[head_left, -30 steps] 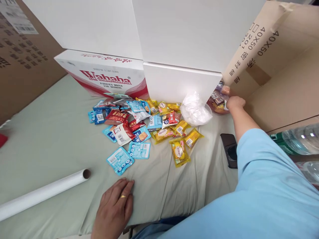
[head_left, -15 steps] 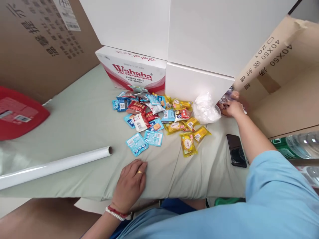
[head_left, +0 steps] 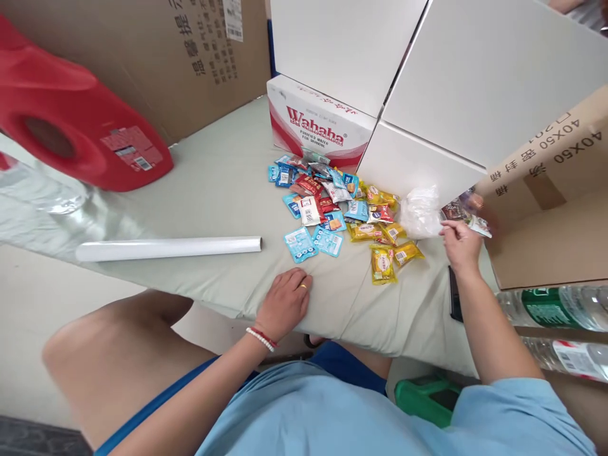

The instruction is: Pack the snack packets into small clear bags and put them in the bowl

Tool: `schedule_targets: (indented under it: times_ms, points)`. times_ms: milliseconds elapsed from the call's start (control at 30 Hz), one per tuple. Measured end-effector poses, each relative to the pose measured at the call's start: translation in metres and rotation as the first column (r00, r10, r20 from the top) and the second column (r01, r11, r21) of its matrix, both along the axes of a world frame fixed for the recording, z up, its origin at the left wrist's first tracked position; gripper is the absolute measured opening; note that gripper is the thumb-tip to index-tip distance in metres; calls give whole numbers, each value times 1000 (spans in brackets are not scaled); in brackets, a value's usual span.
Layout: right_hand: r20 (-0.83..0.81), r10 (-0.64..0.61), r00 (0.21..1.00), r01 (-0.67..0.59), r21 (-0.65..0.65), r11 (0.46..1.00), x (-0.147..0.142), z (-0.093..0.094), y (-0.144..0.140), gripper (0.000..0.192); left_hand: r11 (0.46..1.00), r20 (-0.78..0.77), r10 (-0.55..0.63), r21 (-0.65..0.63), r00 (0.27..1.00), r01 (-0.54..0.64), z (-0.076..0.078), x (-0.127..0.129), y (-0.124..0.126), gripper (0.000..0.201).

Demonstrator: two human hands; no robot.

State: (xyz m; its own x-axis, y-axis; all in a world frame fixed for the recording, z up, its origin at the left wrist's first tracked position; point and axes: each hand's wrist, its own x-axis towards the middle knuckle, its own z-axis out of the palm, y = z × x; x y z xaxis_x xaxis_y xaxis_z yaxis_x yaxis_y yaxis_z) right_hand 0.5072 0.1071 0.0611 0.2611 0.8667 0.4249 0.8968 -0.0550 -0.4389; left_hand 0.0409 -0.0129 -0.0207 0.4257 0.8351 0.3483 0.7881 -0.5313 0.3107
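Observation:
My left hand (head_left: 285,301) lies palm down on the pale green cloth, fingers loosely together and holding nothing. In front of it is a pile of small snack packets: light blue packets (head_left: 300,245), a red-and-white packet (head_left: 311,211) and yellow packets (head_left: 382,265). My right hand (head_left: 460,246) is at the right, thumb and forefinger pinched at the edge of a crumpled clear plastic bag (head_left: 422,212). Whether the bag itself is between the fingertips I cannot make out. Just behind this hand are dark brown packets (head_left: 453,210) and a small whitish packet (head_left: 479,225).
A Wahaba-style printed white-and-red carton (head_left: 316,123) stands behind the pile. At the left are a red jug (head_left: 90,120) and a white roll (head_left: 171,248). A black phone (head_left: 455,294) lies partly under my right forearm, beside a cardboard box (head_left: 536,234) and bottles (head_left: 551,308).
My right hand has drawn back from the dark packets toward the plastic bag's edge. My left hand stays resting on the cloth. The view has turned left, showing more of the red jug.

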Motion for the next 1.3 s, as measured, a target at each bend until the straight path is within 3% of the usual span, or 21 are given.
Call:
schedule_targets:
  times_ms: [100,233,400,467,533,600,667,767,867,933,1000,1100,1167,1233,1300]
  points:
    - [6,-41,999,41,58,997,-18,-4,-3,34,1000,-12,-6,-9,1000,5,1,0,0,29]
    - [101,-176,979,167,91,982,-28,9,24,32,1000,-25,0,-30,1000,0,3,1,-1,28]
    - [255,-168,952,133,147,980,-51,35,66,53,999,-35,13,-47,999,-15,4,2,-1,28]
    - [304,-146,941,150,11,989,-59,43,82,52,998,-45,19,-53,999,-22,4,2,-1,27]
    - [310,-174,935,235,-172,957,-63,49,95,37,998,-55,30,-56,998,-33,5,2,-2,26]
    - [294,-231,927,306,-242,921,-64,54,101,24,997,-58,38,-61,998,-41,6,2,-2,25]
    - [264,-255,930,305,-166,938,-63,58,97,21,997,-53,35,-71,998,-39,7,2,-2,24]
    - [157,-233,960,223,80,972,-67,62,71,19,996,-17,28,-86,999,-29,6,2,-1,22]
    - [-138,-88,987,129,324,937,-90,54,27,15,996,86,31,-91,996,-24,2,1,0,24]
    - [-444,114,889,52,343,938,-121,35,-6,19,995,204,31,-98,979,-11,1,-2,0,25]
    - [-723,263,639,-168,202,965,-159,9,-36,27,993,361,50,-115,931,-8,2,-5,-1,24]
    - [-931,206,302,-431,59,900,-214,-31,-71,31,970,608,155,-243,779,-3,8,-7,-3,25]
    - [-971,144,191,-511,27,859,-238,-49,-84,31,908,727,271,-410,631,82,12,-3,-4,40]
    - [-983,122,137,-556,25,830,-248,-59,-89,29,807,779,389,-546,493,225,14,4,-3,72]
    - [-987,124,103,-580,42,813,-246,-63,-89,28,720,792,473,-600,386,350,13,13,-2,83]
